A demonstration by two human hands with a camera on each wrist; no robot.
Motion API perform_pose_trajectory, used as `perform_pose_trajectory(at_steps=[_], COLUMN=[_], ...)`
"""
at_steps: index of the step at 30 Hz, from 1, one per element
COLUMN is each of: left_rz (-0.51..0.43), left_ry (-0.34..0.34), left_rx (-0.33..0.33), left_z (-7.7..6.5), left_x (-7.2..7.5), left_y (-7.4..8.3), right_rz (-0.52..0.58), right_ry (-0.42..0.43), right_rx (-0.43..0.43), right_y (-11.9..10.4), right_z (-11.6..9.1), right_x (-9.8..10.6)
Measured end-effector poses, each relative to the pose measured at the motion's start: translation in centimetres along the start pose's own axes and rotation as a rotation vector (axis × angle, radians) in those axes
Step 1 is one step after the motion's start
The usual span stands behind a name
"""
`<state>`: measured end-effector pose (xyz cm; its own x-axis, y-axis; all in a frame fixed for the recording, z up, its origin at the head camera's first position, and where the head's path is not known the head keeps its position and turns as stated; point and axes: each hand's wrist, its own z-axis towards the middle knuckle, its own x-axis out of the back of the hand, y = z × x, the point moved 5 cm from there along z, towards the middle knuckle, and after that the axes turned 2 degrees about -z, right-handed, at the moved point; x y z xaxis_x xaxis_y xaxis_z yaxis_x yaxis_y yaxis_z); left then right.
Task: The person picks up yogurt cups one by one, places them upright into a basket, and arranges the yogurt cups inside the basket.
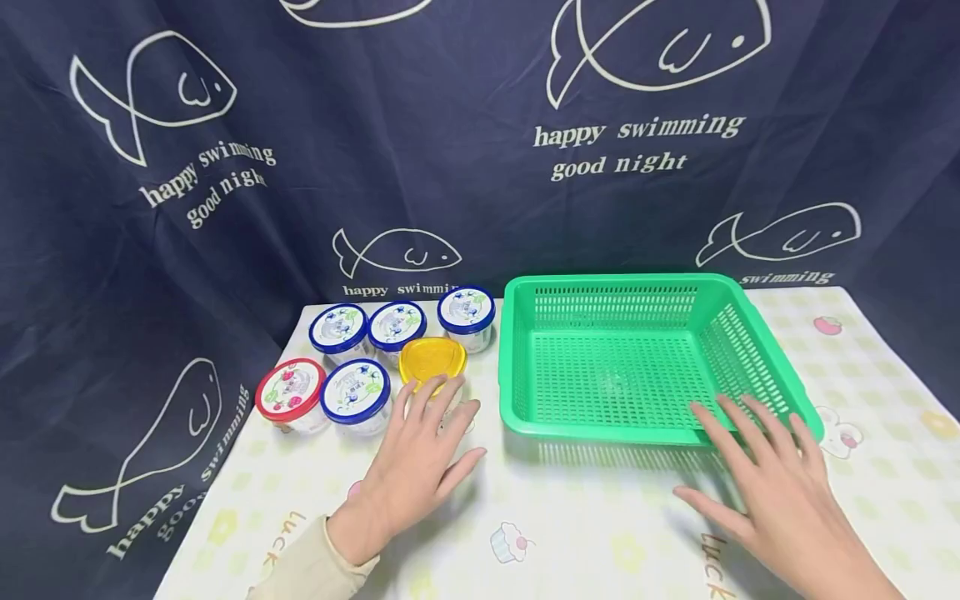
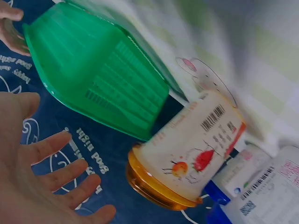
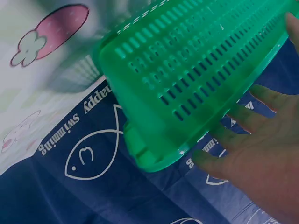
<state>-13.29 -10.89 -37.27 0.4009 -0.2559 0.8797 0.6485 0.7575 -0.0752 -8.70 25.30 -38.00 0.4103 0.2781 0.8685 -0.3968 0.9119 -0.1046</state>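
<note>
My left hand hovers with fingers spread just in front of a tub with a yellow lid. In the left wrist view that tub shows a strawberry print and a barcode, apart from the fingers. Beside it stand several tubs with blue lids, the nearest blue-lidded tub just left of the fingers, and one red-lidded tub at the far left. My right hand, fingers apart and holding nothing, is over the near right corner of a green plastic basket. Nothing lies inside the basket.
A table with a pale checked cloth carries everything. Behind it hangs a dark blue curtain printed with white fish. Another blue-lidded tub stands close to the basket's left wall.
</note>
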Motion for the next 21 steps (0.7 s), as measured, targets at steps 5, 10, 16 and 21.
perform_pose_trajectory(at_steps=[5, 10, 16, 21], left_rz=[0.004, -0.007, -0.037, -0.041], left_ry=[-0.013, -0.018, -0.029, -0.033], left_rx=[0.015, 0.045, 0.094, 0.125], left_z=[0.2, 0.4, 0.7, 1.0], left_x=[-0.6, -1.0, -1.3, -1.5], left_y=[-1.0, -1.8, -2.8, -3.5], right_rz=[-0.001, -0.002, 0.001, -0.003], right_ry=[0.014, -0.016, -0.029, -0.043], right_rx=[-0.035, -0.084, -0.114, -0.136], right_y=[1.4, 2.6, 4.0, 4.7], right_z=[-0.3, -0.6, -0.8, -1.1], right_x=[0.2, 0.3, 0.6, 0.5])
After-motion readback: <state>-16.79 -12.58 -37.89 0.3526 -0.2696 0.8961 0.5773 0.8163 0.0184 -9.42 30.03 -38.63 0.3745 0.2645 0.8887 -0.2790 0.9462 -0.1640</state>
